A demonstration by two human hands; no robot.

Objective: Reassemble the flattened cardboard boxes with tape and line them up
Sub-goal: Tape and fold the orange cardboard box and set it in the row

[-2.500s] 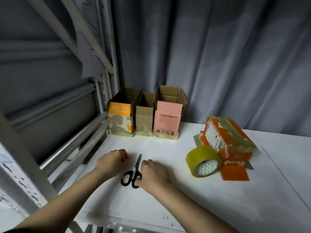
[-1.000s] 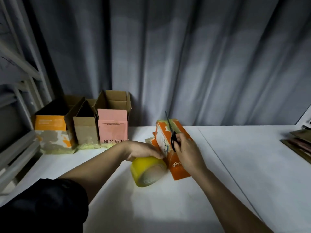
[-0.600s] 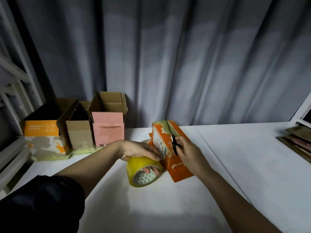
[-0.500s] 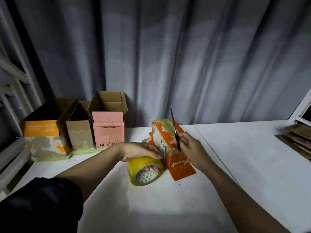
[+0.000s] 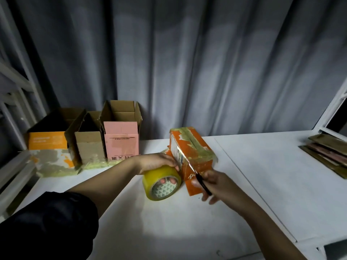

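Note:
An orange cardboard box (image 5: 195, 147) lies on its side mid-table, its top crossed by yellowish tape. My left hand (image 5: 157, 162) grips a yellow tape roll (image 5: 161, 182) just left of the box, fingers curled through its core. My right hand (image 5: 216, 182) holds black-handled scissors (image 5: 191, 169) in front of the box, the blades pointing up and left across its near face. Three open boxes stand in a row at the back left: an orange and white one (image 5: 48, 147), a plain brown one (image 5: 90, 143) and a pink one (image 5: 121, 139).
The white table (image 5: 262, 175) runs right to a stack of flattened cardboard (image 5: 326, 152) at its far right edge. A grey curtain (image 5: 187, 62) hangs behind. A white metal rack (image 5: 13, 113) stands on the left. A white frame (image 5: 336, 109) rises at the right.
My right hand picked up the scissors and drew back toward me from the box, tilting the blades lower. My left hand took hold of the tape roll and keeps it beside the box.

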